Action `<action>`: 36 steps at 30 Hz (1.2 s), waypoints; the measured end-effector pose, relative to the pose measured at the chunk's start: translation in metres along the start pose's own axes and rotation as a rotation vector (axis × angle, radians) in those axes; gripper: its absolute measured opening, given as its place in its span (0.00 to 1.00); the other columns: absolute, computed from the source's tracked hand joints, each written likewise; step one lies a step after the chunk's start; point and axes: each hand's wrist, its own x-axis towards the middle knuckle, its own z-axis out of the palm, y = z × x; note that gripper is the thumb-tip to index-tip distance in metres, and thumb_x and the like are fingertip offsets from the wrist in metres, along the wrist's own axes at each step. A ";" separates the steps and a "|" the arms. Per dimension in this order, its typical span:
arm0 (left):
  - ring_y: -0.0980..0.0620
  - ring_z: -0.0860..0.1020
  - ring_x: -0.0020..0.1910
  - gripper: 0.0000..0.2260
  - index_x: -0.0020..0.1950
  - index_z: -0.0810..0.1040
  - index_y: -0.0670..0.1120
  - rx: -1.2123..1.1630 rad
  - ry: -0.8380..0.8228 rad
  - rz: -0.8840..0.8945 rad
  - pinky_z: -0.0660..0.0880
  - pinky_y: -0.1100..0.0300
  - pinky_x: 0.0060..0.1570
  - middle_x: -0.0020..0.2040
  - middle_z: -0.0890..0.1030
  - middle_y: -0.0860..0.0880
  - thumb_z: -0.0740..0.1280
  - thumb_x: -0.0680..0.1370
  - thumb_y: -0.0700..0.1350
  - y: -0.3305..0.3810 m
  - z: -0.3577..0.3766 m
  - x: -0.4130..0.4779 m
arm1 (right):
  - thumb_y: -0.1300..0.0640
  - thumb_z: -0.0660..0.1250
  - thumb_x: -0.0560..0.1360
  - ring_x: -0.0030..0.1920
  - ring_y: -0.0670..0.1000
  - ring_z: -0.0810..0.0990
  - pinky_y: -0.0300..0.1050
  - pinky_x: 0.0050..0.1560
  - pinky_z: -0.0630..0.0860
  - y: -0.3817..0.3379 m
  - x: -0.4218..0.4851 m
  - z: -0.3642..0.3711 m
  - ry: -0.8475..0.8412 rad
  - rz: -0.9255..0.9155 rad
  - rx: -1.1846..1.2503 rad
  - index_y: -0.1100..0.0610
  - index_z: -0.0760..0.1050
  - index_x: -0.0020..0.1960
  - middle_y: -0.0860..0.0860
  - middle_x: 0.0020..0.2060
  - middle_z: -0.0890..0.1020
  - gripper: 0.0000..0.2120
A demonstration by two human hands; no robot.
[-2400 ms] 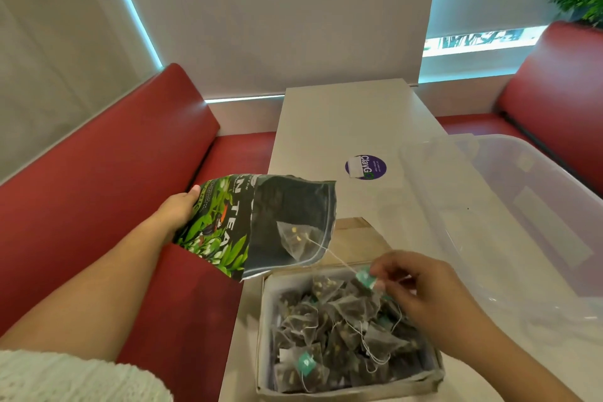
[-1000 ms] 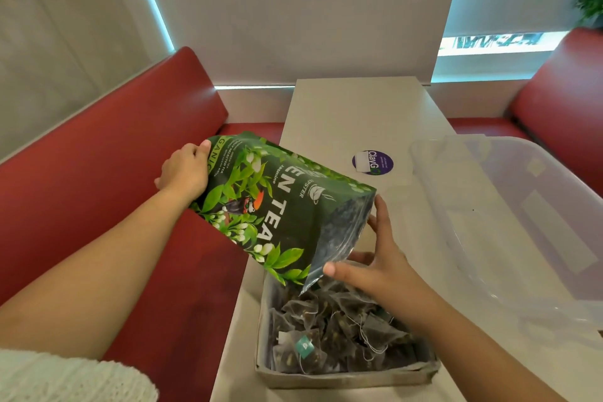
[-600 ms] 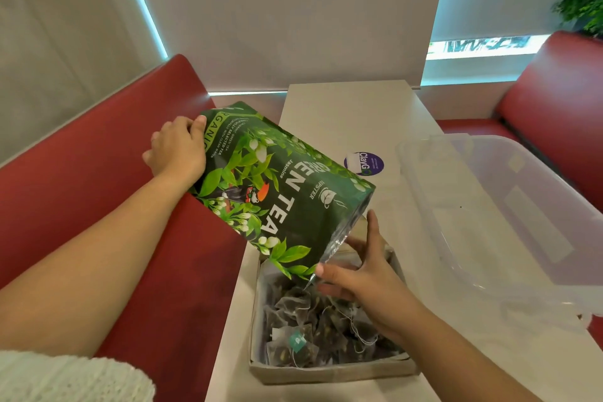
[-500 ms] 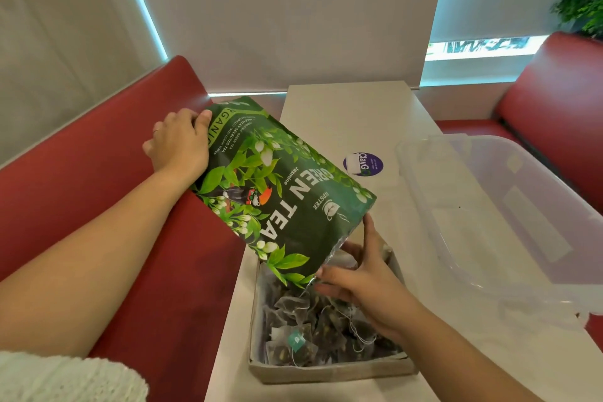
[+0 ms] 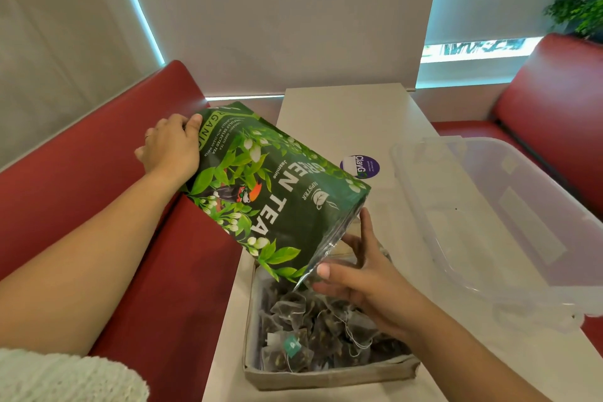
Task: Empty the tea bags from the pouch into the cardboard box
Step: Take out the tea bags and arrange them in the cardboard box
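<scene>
Pouch [image 5: 274,192] tilted mouth-down over the near cardboard box [image 5: 329,377] of tea bags [image 5: 313,326]. My left hand [image 5: 171,147] grips its base; my right hand [image 5: 362,274] pinches the mouth. I should raise the base, keeping the mouth inside the box walls.

Pouch [image 5: 277,196]: turned printed side up, tipped steeper, mouth now over box [image 5: 329,375].
Right hand [image 5: 365,277]: released tag, now at pouch mouth.

Both forearms are bare; a white, fuzzy knitted sleeve [image 5: 65,375] shows at the near left corner; the left hand [image 5: 171,148] and right hand [image 5: 368,277] wear no gloves.
</scene>
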 end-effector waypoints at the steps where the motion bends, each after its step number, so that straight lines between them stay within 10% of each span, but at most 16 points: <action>1: 0.36 0.68 0.64 0.22 0.61 0.74 0.45 0.009 0.005 0.007 0.63 0.39 0.59 0.62 0.74 0.39 0.51 0.81 0.59 0.000 -0.001 0.000 | 0.57 0.81 0.58 0.57 0.57 0.81 0.64 0.56 0.76 -0.002 -0.001 0.000 -0.016 -0.021 0.012 0.27 0.43 0.70 0.48 0.70 0.65 0.60; 13: 0.38 0.68 0.64 0.20 0.60 0.74 0.46 -0.094 0.030 0.048 0.63 0.42 0.60 0.61 0.74 0.41 0.53 0.81 0.58 0.000 -0.004 -0.016 | 0.64 0.79 0.62 0.59 0.54 0.80 0.61 0.52 0.79 0.005 0.008 0.008 0.170 -0.132 -0.027 0.36 0.56 0.70 0.45 0.62 0.76 0.49; 20: 0.37 0.68 0.65 0.21 0.61 0.74 0.46 -0.027 -0.046 -0.015 0.63 0.41 0.60 0.63 0.74 0.40 0.53 0.81 0.58 -0.009 0.009 -0.016 | 0.66 0.76 0.65 0.50 0.52 0.84 0.57 0.50 0.80 0.010 0.014 0.009 0.223 -0.053 0.002 0.33 0.37 0.72 0.42 0.59 0.73 0.59; 36: 0.38 0.70 0.61 0.19 0.57 0.75 0.47 0.023 0.181 0.278 0.64 0.43 0.58 0.58 0.76 0.41 0.55 0.80 0.59 0.028 -0.034 -0.002 | 0.66 0.74 0.66 0.56 0.58 0.81 0.63 0.50 0.79 0.015 0.032 0.018 0.172 -0.079 0.155 0.44 0.59 0.68 0.52 0.60 0.80 0.39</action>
